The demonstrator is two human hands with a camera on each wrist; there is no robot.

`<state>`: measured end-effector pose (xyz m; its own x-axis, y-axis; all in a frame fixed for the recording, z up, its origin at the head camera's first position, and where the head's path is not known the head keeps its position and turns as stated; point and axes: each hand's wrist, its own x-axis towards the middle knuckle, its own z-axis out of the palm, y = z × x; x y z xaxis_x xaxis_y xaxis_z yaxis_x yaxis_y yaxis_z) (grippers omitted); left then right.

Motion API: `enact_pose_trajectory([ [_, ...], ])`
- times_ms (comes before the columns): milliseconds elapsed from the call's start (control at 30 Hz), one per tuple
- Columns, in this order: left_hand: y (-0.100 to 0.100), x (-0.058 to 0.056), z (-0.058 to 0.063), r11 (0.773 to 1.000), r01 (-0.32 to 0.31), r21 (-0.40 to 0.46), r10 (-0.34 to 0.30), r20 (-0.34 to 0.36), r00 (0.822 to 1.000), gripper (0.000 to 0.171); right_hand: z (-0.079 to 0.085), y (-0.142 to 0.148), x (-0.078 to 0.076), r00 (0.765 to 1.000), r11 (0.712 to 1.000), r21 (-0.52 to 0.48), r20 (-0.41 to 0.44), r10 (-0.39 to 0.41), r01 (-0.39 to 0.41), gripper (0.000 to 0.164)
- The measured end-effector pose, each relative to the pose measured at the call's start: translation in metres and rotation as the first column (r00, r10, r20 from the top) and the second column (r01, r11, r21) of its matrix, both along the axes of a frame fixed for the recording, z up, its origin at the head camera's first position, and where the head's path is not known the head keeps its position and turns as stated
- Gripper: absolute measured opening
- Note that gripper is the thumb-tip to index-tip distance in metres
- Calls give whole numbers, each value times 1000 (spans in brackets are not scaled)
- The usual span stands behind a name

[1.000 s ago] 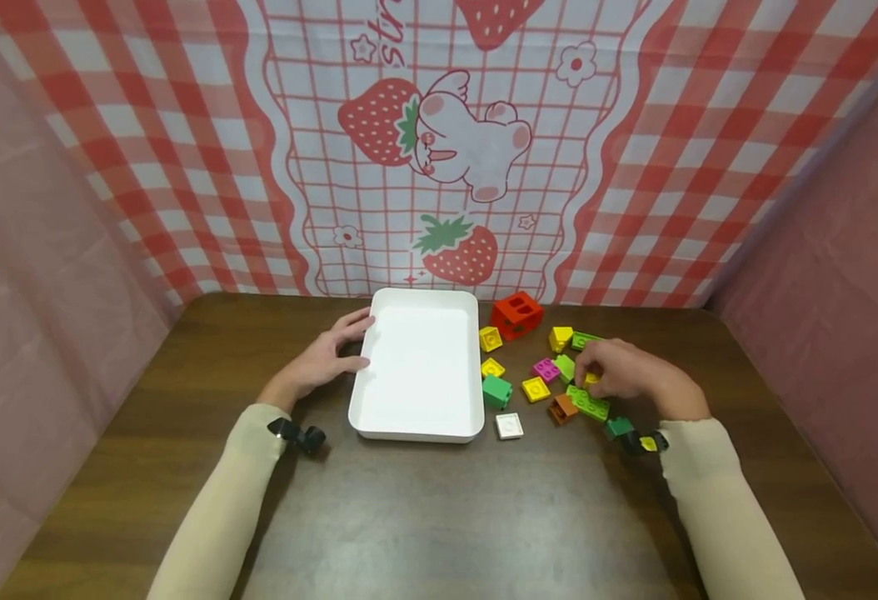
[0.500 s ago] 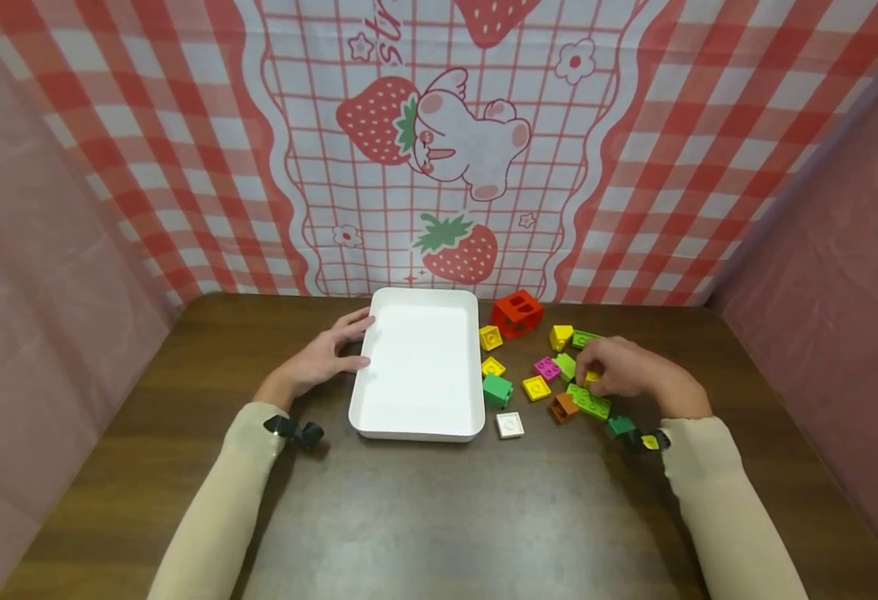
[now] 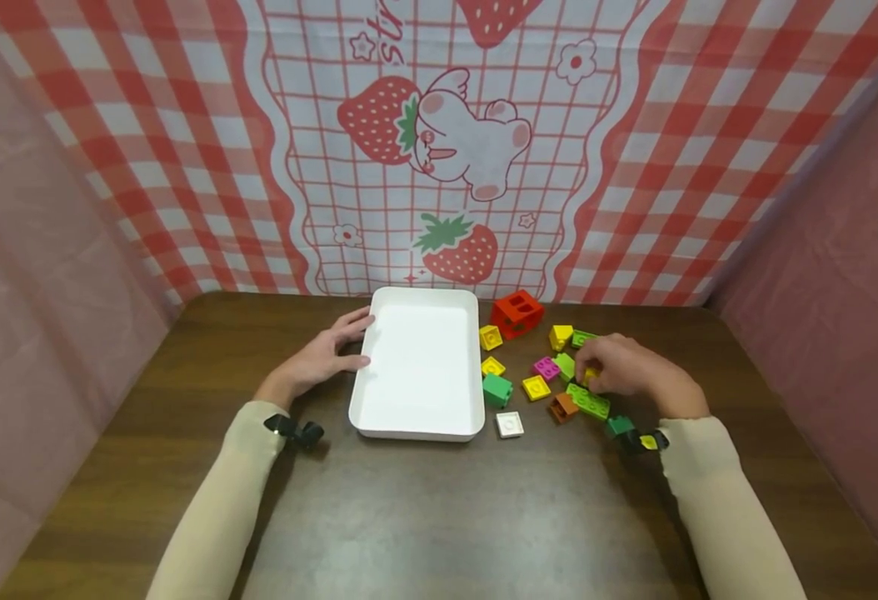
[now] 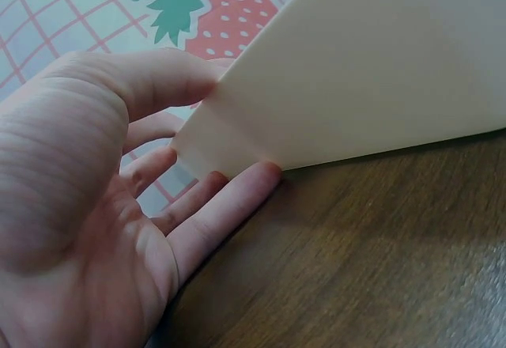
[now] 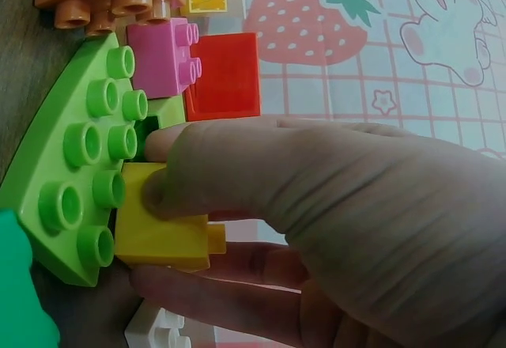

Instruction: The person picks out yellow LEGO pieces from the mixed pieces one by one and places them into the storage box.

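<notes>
Yellow block (image 5: 162, 221) lies in the right hand (image 3: 626, 367), pinched between thumb and fingers, just beyond the lime block (image 3: 589, 403), whose long axis slants from far left to near right; leftward, the white tray (image 3: 416, 367) meets the left hand (image 3: 322, 357), fingers spread. Since the earlier head views, little has shifted.
</notes>
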<state>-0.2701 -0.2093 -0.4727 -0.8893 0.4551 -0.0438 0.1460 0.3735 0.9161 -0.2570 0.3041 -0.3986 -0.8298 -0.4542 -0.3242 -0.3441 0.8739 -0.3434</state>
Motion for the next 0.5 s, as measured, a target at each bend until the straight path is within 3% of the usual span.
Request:
enact_pose_trajectory([
  [500,1,0,0,1000,13,22,-13,-11,1000,82,-3,-7,-1,998,1000,12,-49,29,-29,15],
])
